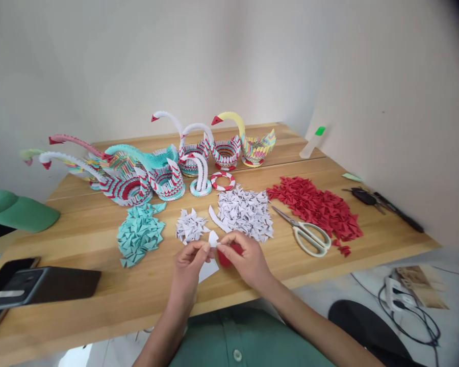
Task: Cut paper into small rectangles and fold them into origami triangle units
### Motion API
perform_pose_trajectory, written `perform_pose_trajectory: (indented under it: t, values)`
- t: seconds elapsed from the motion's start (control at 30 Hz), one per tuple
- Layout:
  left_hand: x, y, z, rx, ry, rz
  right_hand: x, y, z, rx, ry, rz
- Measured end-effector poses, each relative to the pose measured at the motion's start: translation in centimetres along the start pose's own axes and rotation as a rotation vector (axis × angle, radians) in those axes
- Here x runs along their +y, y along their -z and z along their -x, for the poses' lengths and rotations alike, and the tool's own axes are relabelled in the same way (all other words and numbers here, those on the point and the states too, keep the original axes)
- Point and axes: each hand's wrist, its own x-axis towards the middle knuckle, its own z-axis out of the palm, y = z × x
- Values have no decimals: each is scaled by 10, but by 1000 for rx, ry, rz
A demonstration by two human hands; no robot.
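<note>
Between my two hands is a small folded white paper piece (213, 239), its pointed end sticking up. My left hand (192, 262) pinches its left side with thumb and forefinger, while my right hand (246, 257) pinches the right side. Beneath them lie a white paper sheet (208, 270) and a red object (225, 257), partly hidden by my right hand. Just beyond my fingers are a small heap of folded white pieces (191, 226), a larger white heap (247, 211) and a curved white strip of joined pieces (218, 220).
Several folded-paper swans (166, 181) stand at the back, near a red-and-white ring (223, 181). Teal pieces (139, 234) lie left, red pieces (317, 206) right, beside scissors (309, 237). A dark box-shaped device (61, 285), green bottle (23, 211) and keys (363, 196) sit at the sides.
</note>
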Motion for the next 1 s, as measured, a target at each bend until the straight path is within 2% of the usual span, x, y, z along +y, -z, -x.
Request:
perform_pose_trajectory:
  t: [0.27,0.43,0.73,1.0]
  values:
    - [4,8,4,-148,73,-67,-2,6,-1,-15,20,67]
    - [-1,12,5,-148,46,-74,-1,4,-1,-75,-7,26]
    - [-4,14,10,-175,-85,-233,3,0,3,-14,-85,-44]
    - [-3,10,11,-146,-60,-226,4,-3,2,-8,-102,-72]
